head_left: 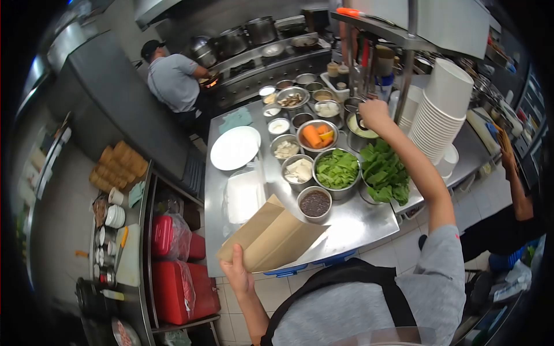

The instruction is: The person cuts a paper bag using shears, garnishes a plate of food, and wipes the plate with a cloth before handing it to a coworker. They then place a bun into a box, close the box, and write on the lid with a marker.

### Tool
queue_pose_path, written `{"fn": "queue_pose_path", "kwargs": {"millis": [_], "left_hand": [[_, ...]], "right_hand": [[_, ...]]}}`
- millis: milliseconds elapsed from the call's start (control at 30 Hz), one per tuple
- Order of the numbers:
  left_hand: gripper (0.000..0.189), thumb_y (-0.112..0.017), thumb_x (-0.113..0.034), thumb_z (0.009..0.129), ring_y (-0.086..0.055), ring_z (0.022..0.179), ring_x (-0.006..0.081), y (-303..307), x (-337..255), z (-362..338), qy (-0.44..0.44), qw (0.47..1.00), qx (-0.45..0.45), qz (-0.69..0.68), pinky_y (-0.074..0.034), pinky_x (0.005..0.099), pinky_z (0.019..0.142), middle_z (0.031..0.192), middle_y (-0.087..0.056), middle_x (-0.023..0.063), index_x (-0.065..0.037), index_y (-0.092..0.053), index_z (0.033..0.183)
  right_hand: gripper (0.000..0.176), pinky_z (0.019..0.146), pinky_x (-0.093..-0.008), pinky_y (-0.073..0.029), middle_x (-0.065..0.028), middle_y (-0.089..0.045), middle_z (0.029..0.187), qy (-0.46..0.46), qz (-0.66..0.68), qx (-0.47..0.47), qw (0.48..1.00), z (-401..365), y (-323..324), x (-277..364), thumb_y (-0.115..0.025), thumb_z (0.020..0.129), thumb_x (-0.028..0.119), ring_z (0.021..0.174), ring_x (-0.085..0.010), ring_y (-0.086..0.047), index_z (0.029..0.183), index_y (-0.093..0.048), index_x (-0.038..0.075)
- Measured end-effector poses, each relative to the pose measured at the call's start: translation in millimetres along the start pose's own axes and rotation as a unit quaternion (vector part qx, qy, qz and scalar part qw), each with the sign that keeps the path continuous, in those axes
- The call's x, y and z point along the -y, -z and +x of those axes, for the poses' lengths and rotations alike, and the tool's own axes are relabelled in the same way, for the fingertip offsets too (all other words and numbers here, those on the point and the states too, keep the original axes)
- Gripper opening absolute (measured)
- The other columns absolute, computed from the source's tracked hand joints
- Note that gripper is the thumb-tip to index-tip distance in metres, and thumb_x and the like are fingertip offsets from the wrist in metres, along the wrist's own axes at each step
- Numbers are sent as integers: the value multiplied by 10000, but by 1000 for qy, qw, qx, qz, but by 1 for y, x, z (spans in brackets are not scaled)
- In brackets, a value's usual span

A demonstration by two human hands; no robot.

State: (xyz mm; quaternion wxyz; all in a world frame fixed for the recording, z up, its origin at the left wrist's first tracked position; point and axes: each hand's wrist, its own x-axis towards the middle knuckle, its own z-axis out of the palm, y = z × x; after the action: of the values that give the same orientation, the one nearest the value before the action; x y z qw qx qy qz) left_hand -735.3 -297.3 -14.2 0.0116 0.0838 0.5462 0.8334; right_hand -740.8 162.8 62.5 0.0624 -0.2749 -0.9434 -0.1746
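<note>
My left hand grips the lower left corner of a creased, folded brown paper bag, thumb on top, above the table's front edge. My right arm stretches out to the far right side, where my right hand is closed at a dark curved handle over a metal pot with pale contents. What the handle belongs to is not clear. Nearest that hand are leafy greens and a bowl of carrots. A bowl of chopped greens and a tub of dark sauce lie closer to me.
On the steel table are a white plate, a white tray and several ingredient bowls. Stacked white tubs stand right, beneath a shelf. A co-worker cooks at the stove; another person's arm shows at right.
</note>
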Motion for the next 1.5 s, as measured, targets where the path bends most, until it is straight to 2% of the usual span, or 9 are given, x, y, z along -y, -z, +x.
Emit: {"fn": "queue_pose_path", "kwargs": {"millis": [100,167,233,300,433,533,633,1200,1500], "left_hand": [[235,-591,-131,841,-592,770,139,13,-15,14,43,999,21,25,-476,260,667,907,-617,105,53,-567,985],[241,-604,-139,832,-596,748,133,21,-23,25,43,996,61,54,-478,253,653,888,-625,101,58,-577,968],[242,-613,-145,825,-599,729,127,29,-32,37,51,990,102,87,-479,246,642,870,-632,96,61,-589,951],[241,-618,-150,821,-601,713,121,34,-42,51,63,980,145,120,-479,237,632,854,-640,90,64,-602,932],[223,-615,-149,821,-598,685,106,37,-62,75,80,967,193,148,-472,225,606,812,-647,78,57,-624,907],[219,-623,-152,816,-594,688,95,39,-71,89,113,949,236,174,-467,221,602,795,-647,67,49,-632,900],[218,-634,-157,808,-588,691,85,29,-75,95,125,930,272,212,-463,215,605,784,-646,58,43,-640,895],[253,-657,-183,795,-581,697,82,1,-60,76,154,867,370,298,-466,216,635,780,-651,68,50,-653,894],[254,-652,-188,801,-577,701,77,10,-60,70,139,872,358,305,-465,218,630,776,-650,62,48,-653,896]], "right_hand": [[203,551,-374,-498,-91,-625,676,15,107,-181,977,-69,33,-8,-642,672,180,683,-265,-632,788,-583,25],[242,504,-344,-481,-66,-580,601,45,354,-95,929,-108,63,-9,-631,731,221,583,-222,-610,779,-523,10],[285,477,-292,-469,-47,-561,588,84,661,105,738,-138,60,3,-591,797,281,512,-167,-579,751,-513,11],[338,465,-260,-465,-59,-578,605,222,668,196,683,-163,49,15,-548,838,336,489,-142,-574,751,-517,10],[608,596,-294,-480,-90,-632,766,343,539,332,694,-197,27,42,-505,788,587,632,-209,-618,896,-572,-8],[697,765,-377,-456,-127,-623,886,390,429,378,721,-204,15,45,-510,745,645,839,-293,-599,1018,-571,7],[705,777,-368,-447,-125,-609,928,392,429,425,694,-208,1,58,-529,735,637,882,-283,-587,1047,-546,6],[732,718,-373,-451,-154,-602,819,397,446,480,643,-215,-3,98,-502,745,658,802,-291,-591,1015,-564,-20],[627,428,-279,-430,-60,-498,486,331,483,511,629,-227,-3,102,-521,747,646,449,-163,-547,683,-546,23]]}}
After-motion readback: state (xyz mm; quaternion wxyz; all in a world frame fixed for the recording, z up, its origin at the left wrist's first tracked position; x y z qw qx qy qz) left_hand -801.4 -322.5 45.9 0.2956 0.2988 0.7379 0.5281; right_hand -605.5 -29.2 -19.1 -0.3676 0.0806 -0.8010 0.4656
